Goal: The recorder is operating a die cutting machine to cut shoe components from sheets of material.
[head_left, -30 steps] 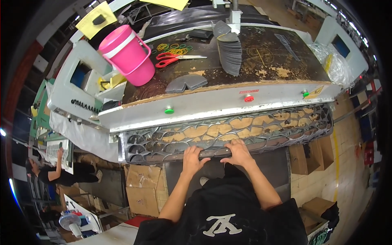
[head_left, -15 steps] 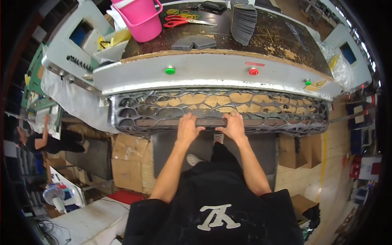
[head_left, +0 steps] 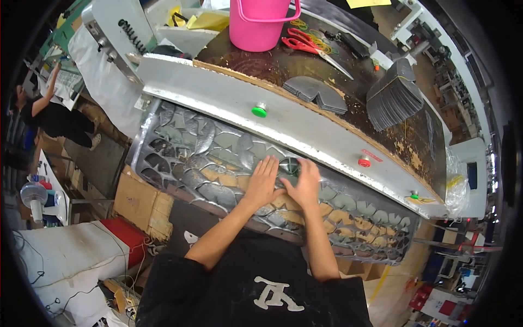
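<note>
My left hand lies with fingers stretched out on a grey, shiny sheet full of cut-out openings. Close beside it, my right hand has its thumb spread and its fingers slightly bent, touching the sheet. Between the fingertips sits a dark green rounded piece with pale lines across it; its kind is unclear, and neither hand is closed round it. The sheet covers the long bed of a machine. Tan and greyish-green patches show through the openings. Both hands hide part of the sheet's middle.
Beyond the bed runs a white machine beam with a green button and a red button. On the dark board above stand a pink bucket, red-handled scissors and a banded stack of grey pieces. Another person works at far left.
Both hands have moved from the bed's near edge, where they gripped a brown strip, farther in onto the sheet and opened. The whole view has turned, so the machine now slants down to the right.
</note>
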`<state>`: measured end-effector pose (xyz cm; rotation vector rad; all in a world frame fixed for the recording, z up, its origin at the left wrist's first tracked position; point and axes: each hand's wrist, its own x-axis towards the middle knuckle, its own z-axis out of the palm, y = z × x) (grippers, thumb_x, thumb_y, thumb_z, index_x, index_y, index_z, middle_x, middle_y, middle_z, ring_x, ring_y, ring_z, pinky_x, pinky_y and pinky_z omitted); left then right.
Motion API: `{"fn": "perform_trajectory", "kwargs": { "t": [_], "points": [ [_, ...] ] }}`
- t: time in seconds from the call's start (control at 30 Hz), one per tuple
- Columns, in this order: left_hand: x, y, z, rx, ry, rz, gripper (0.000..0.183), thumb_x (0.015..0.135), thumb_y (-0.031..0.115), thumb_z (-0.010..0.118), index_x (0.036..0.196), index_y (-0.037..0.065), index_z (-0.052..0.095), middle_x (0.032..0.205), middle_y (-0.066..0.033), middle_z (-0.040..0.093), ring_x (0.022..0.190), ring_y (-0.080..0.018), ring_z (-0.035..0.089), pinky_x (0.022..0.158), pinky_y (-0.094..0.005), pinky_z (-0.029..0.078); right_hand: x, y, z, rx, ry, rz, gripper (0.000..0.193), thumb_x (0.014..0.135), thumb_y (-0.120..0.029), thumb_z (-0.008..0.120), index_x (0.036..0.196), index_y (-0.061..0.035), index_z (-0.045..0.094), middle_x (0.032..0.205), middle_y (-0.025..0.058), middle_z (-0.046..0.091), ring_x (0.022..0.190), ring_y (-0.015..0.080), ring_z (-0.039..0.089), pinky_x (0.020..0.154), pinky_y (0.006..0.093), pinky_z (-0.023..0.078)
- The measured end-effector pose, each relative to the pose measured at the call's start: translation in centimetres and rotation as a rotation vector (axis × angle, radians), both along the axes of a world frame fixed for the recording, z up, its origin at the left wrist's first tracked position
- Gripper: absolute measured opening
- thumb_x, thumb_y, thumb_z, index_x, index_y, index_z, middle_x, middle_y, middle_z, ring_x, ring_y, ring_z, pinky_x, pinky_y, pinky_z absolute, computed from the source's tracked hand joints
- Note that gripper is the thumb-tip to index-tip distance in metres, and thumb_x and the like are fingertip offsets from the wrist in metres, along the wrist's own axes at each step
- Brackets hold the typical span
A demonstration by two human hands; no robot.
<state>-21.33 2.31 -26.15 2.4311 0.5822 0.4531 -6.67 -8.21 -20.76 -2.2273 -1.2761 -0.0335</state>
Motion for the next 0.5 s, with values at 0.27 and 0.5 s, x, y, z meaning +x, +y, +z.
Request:
{"fn": "perform_trajectory", "kwargs": {
  "t": [0.27, 0.5],
  "points": [
    [-1.8, -1.3, -2.4, -0.144, 0.139, -0.047, 0.119, 0.089, 0.054, 0.080, 0.164, -0.015, 0.018, 0.171, -0.0314, 0.030, 0.162, -0.0417, 0.028, 0.133, -0.0525, 0.020, -2.8, -3.4, -5.1, -0.013, 0.001, -0.002, 0.070, 0.078, -0.018, 0.092, 0.137, -0.0011, 0.058, 0.125, 0.0158, 0.064, 0.118, 0.0390, 0.059, 0.104, 0.0483, 0.047],
    [0.1, -6.7, 3.8, -0.589, -0.364, -0.024, 0.059, 0.097, 0.035, 0.079, 0.140, -0.001, 0.062, 0.130, -0.0249, 0.069, 0.120, -0.0412, 0.067, 0.103, -0.0483, 0.052, -7.8, -12.5, -3.6, 0.584, 0.775, -0.525, 0.024, 0.111, -0.017, 0.061, 0.129, -0.0005, 0.060, 0.117, 0.0073, 0.063, 0.106, 0.0165, 0.059, 0.096, 0.0325, 0.049]
  ]
}}
